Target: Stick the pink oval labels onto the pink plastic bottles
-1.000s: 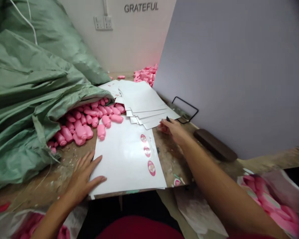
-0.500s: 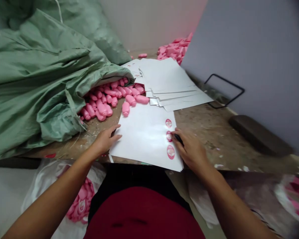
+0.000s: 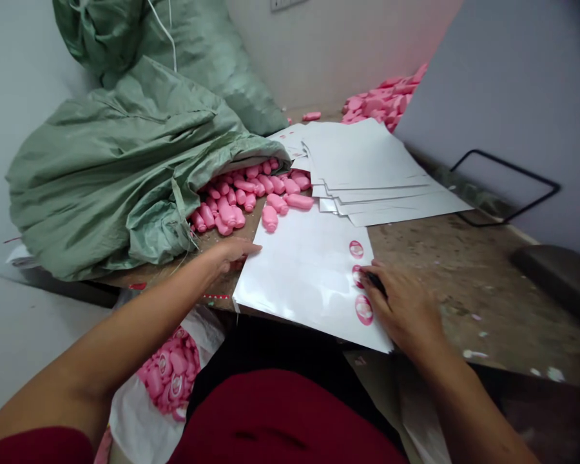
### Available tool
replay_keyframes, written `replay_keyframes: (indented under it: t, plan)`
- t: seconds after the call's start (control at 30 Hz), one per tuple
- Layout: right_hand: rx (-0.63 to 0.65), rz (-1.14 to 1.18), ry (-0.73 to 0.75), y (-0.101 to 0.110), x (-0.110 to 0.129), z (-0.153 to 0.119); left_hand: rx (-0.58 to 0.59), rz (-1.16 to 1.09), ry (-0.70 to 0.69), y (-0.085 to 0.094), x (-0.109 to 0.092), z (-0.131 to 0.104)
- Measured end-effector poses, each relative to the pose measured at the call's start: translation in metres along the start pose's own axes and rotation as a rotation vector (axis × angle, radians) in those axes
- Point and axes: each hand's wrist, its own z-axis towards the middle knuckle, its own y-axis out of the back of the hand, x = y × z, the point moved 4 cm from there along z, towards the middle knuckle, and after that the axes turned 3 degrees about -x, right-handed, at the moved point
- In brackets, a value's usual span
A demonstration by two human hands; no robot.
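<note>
A white sticker sheet [image 3: 309, 264] lies at the table's front edge, with three pink oval labels [image 3: 364, 310] down its right side. My right hand [image 3: 401, 299] is closed around a small black tool [image 3: 376, 281], its fingertips at the middle label. My left hand [image 3: 234, 251] rests at the sheet's left edge with its fingers reaching towards the bottles; between them, nothing is visible. Several pink bottles [image 3: 269, 219] lie at the sheet's far left corner and in front of the green sack's mouth.
The big green sack [image 3: 101, 161] covers the left of the table. More white sheets [image 3: 362, 154] are fanned out behind. A pink pile [image 3: 379, 103], a black wire frame [image 3: 517, 169] and a dark block [image 3: 555, 283] stand farther right. Below hangs a bag of pink bottles [image 3: 174, 374].
The view has swung left, so the scene sits farther right. My left hand has moved off the sheet's surface towards its left edge and the bottles. My right hand stays at the middle label.
</note>
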Motion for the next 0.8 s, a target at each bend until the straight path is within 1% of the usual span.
replay_keyframes:
  t: [0.13, 0.27, 0.33, 0.43, 0.53, 0.6, 0.73, 0.8]
  plan:
    - [0.006, 0.025, 0.006, 0.002, 0.002, 0.000, 0.014, -0.050, -0.052, -0.005, -0.012, -0.002]
    - [0.008, 0.018, -0.009, 0.002, 0.000, -0.001, 0.100, -0.148, -0.057, -0.013, -0.024, -0.010]
    - [0.010, 0.012, -0.014, 0.001, -0.003, -0.001, 0.130, -0.171, -0.038, -0.017, -0.027, -0.011]
    - [0.004, -0.004, -0.014, -0.001, -0.006, -0.001, 0.115, -0.161, -0.017, -0.019, -0.024, -0.008]
    - [-0.003, -0.001, 0.001, -0.001, -0.007, -0.002, 0.068, -0.126, -0.014, -0.014, -0.013, -0.006]
    - [-0.009, 0.018, 0.016, -0.001, -0.008, -0.003, 0.037, -0.112, -0.027, -0.006, -0.003, -0.007]
    - [-0.040, 0.093, 0.041, 0.001, -0.008, 0.000, -0.056, -0.126, -0.060, 0.016, 0.028, -0.017]
    - [-0.056, 0.127, 0.039, 0.005, -0.007, 0.004, -0.103, -0.156, -0.069, 0.023, 0.045, -0.025]
